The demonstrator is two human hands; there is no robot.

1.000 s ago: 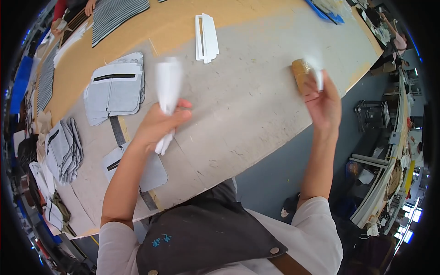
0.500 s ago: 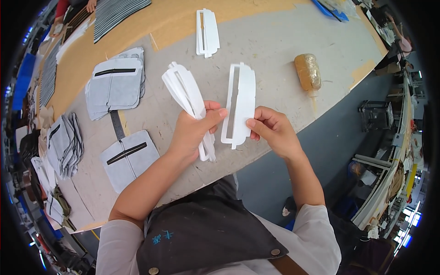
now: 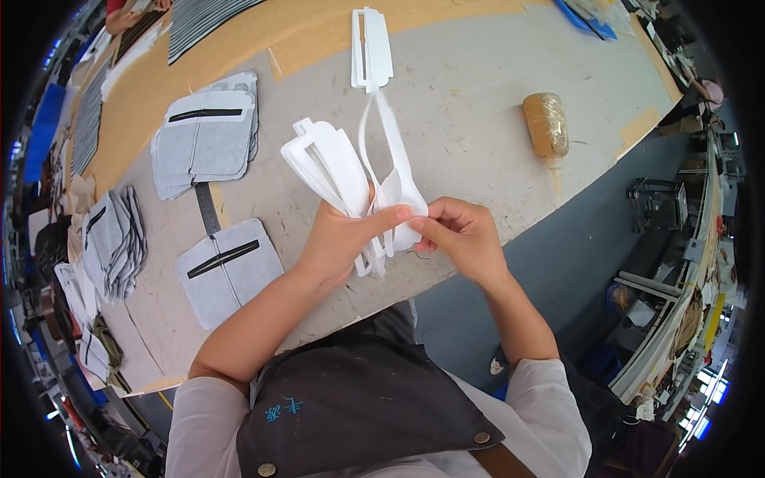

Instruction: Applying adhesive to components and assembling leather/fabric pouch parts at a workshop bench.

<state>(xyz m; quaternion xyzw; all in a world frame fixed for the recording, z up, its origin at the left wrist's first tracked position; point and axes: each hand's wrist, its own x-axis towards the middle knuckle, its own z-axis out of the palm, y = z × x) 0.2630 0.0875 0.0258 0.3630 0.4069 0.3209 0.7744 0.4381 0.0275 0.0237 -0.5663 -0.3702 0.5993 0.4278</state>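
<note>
My left hand (image 3: 343, 243) grips a bunch of white slotted pieces (image 3: 331, 163), thin and flexible with a long cut-out each. Between finger and thumb, my right hand (image 3: 460, 235) pinches another white slotted piece (image 3: 401, 171), which is bent so its slot gapes. Both thumbs are close together at its lower part, and the left thumb presses against it. A similar white piece (image 3: 380, 49) lies flat on the table beyond my hands. How many pieces the left hand holds cannot be made out.
Stacked grey fabric panels with black slits (image 3: 205, 139) lie at the left, a single panel (image 3: 227, 271) nearer me and a fanned pile (image 3: 114, 243) farther left. A bottle of amber contents (image 3: 547, 127) lies at the right. The table edge (image 3: 518, 239) runs diagonally beside my right arm.
The right-hand piece has gone from flat to bent and moved left against the left-hand bunch. My hands have come together, and the bunch has fanned out a little.
</note>
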